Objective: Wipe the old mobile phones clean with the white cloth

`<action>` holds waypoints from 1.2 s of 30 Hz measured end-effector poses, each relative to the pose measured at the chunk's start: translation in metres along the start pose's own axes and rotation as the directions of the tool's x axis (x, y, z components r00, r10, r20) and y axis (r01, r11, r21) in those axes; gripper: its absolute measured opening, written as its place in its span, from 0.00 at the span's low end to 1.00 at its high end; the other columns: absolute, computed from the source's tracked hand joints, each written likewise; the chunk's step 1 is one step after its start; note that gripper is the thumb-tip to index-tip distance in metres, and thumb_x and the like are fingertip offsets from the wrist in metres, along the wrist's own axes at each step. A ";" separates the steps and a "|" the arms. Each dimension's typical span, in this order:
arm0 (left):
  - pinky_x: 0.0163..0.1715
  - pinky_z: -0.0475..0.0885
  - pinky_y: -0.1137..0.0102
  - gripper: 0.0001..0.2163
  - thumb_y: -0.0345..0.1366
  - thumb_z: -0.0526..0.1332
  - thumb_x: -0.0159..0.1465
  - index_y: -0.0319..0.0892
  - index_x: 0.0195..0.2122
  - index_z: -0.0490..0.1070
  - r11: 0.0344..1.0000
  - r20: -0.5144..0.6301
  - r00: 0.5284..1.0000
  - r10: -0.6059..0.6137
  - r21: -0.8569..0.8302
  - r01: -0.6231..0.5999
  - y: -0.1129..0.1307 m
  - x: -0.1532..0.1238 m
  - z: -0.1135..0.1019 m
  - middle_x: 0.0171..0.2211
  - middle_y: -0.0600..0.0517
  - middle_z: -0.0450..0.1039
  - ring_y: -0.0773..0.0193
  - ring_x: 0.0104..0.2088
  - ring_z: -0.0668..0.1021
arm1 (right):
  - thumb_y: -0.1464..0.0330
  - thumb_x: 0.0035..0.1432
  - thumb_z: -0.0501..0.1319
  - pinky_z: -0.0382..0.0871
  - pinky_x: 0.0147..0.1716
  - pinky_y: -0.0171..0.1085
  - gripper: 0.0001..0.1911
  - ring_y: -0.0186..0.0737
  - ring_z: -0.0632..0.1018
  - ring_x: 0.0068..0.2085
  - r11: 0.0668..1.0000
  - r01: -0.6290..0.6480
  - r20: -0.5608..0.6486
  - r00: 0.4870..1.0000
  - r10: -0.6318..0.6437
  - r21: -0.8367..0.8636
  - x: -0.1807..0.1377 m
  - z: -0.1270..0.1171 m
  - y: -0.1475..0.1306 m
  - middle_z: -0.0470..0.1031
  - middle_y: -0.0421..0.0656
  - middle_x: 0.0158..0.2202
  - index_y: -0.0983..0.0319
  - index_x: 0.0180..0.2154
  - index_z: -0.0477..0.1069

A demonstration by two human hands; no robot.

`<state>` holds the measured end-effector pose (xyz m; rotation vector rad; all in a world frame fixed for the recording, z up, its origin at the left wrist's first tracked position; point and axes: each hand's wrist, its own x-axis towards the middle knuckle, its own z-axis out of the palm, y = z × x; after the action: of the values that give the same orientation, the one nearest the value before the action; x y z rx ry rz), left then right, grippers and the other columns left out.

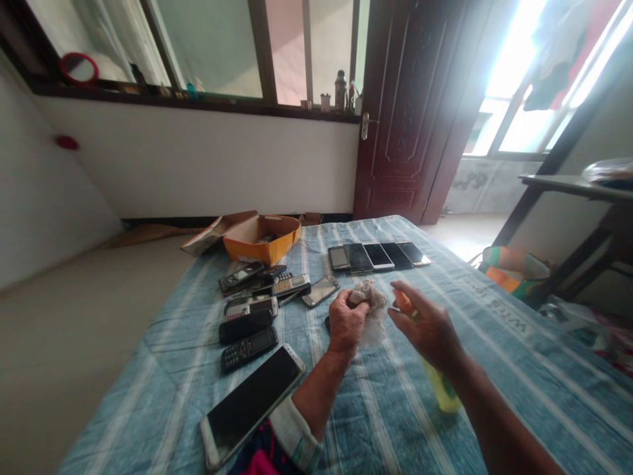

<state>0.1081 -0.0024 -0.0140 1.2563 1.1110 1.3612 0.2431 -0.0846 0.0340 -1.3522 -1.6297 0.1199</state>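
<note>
My left hand is closed around a crumpled whitish cloth, part of which hangs below the fingers. A small dark edge shows beside that hand, too hidden to name. To its right, my right hand grips a spray bottle with an orange head; its yellow-green body shows under the wrist. The orange head points toward the cloth. Just beyond my left hand lies a silver-edged phone. A large white-framed phone lies nearest me, left of my left forearm.
Several phones lie in a row on the striped blue bed cover. Old keypad phones form a loose pile at left. Behind them stands an open orange box. A dark red door is beyond.
</note>
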 end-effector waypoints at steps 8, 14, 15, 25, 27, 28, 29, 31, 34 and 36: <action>0.26 0.65 0.75 0.04 0.30 0.63 0.47 0.41 0.25 0.70 1.000 -0.029 1.000 -0.005 0.006 0.005 -0.007 0.003 -0.002 0.21 0.58 0.68 0.69 0.23 0.68 | 0.65 0.57 0.59 0.73 0.40 0.38 0.18 0.42 0.78 0.41 0.998 0.045 0.032 0.999 -0.043 -0.044 0.003 0.010 0.004 0.77 0.44 0.43 0.57 0.50 0.70; 0.26 0.65 0.75 0.05 0.31 0.64 0.46 0.41 0.25 0.70 1.000 -0.044 0.999 -0.016 0.003 0.016 -0.014 0.007 -0.004 0.21 0.58 0.69 0.69 0.23 0.69 | 0.65 0.56 0.60 0.73 0.40 0.38 0.17 0.42 0.78 0.40 0.999 0.022 0.012 1.000 -0.021 -0.045 0.005 0.012 0.006 0.77 0.44 0.42 0.57 0.49 0.71; 0.26 0.65 0.75 0.05 0.31 0.64 0.46 0.41 0.25 0.71 1.000 -0.045 0.999 -0.017 0.001 0.017 -0.014 0.007 -0.004 0.21 0.58 0.69 0.69 0.23 0.69 | 0.65 0.56 0.60 0.73 0.40 0.38 0.17 0.42 0.78 0.40 0.999 0.021 0.016 1.000 -0.021 -0.042 0.005 0.013 0.006 0.77 0.43 0.42 0.57 0.49 0.71; 0.26 0.66 0.76 0.04 0.30 0.64 0.46 0.41 0.25 0.70 1.000 -0.064 0.998 -0.021 -0.004 0.020 -0.016 0.009 -0.005 0.22 0.57 0.69 0.69 0.24 0.69 | 0.67 0.54 0.59 0.72 0.38 0.37 0.16 0.40 0.78 0.37 0.999 0.024 0.064 0.998 -0.021 -0.043 0.007 0.019 0.008 0.78 0.42 0.40 0.55 0.47 0.71; 0.26 0.65 0.76 0.04 0.30 0.64 0.46 0.41 0.25 0.70 1.000 -0.065 0.998 -0.019 0.001 0.019 -0.016 0.009 -0.005 0.21 0.57 0.69 0.69 0.23 0.69 | 0.67 0.54 0.59 0.72 0.37 0.36 0.17 0.40 0.78 0.35 0.999 0.015 0.062 0.998 -0.012 -0.049 0.008 0.019 0.009 0.78 0.41 0.39 0.56 0.47 0.72; 0.26 0.65 0.76 0.04 0.30 0.64 0.46 0.41 0.25 0.70 1.000 -0.065 0.998 -0.017 0.003 0.017 -0.017 0.009 -0.005 0.22 0.58 0.69 0.69 0.23 0.69 | 0.66 0.54 0.59 0.72 0.37 0.36 0.17 0.40 0.78 0.35 0.999 0.007 0.057 0.998 -0.005 -0.047 0.008 0.018 0.010 0.78 0.41 0.39 0.56 0.47 0.72; 0.26 0.65 0.76 0.04 0.30 0.63 0.46 0.41 0.25 0.70 1.000 -0.064 0.998 -0.015 0.004 0.016 -0.017 0.009 -0.005 0.22 0.58 0.69 0.69 0.23 0.69 | 0.66 0.54 0.60 0.72 0.37 0.37 0.17 0.40 0.78 0.35 0.999 -0.001 0.049 0.999 0.003 -0.041 0.008 0.017 0.011 0.78 0.41 0.39 0.56 0.47 0.72; 0.25 0.65 0.76 0.04 0.30 0.63 0.46 0.41 0.24 0.70 1.000 -0.062 0.998 -0.011 0.006 0.012 -0.017 0.008 -0.005 0.22 0.58 0.69 0.69 0.23 0.68 | 0.65 0.53 0.60 0.72 0.39 0.38 0.18 0.41 0.78 0.36 1.000 -0.019 0.034 0.999 0.020 -0.024 0.008 0.015 0.014 0.78 0.42 0.40 0.57 0.47 0.72; 0.25 0.64 0.76 0.04 0.30 0.63 0.46 0.41 0.24 0.69 1.000 -0.059 0.998 -0.008 0.006 0.008 -0.017 0.008 -0.005 0.21 0.58 0.68 0.69 0.23 0.68 | 0.64 0.53 0.60 0.72 0.41 0.40 0.19 0.41 0.78 0.37 0.999 -0.036 0.029 0.999 0.036 -0.008 0.009 0.013 0.016 0.78 0.42 0.42 0.56 0.48 0.73; 0.24 0.64 0.76 0.03 0.30 0.63 0.46 0.41 0.23 0.69 1.000 -0.057 0.998 -0.006 0.005 0.006 -0.017 0.008 -0.004 0.20 0.58 0.68 0.69 0.22 0.68 | 0.64 0.53 0.60 0.72 0.39 0.38 0.18 0.40 0.78 0.36 0.999 -0.036 0.034 0.999 0.036 -0.006 0.009 0.012 0.015 0.78 0.41 0.41 0.56 0.47 0.73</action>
<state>0.1043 0.0075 -0.0296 1.2235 1.1578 1.3981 0.2462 -0.0655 0.0241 -1.3905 -1.6361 0.1611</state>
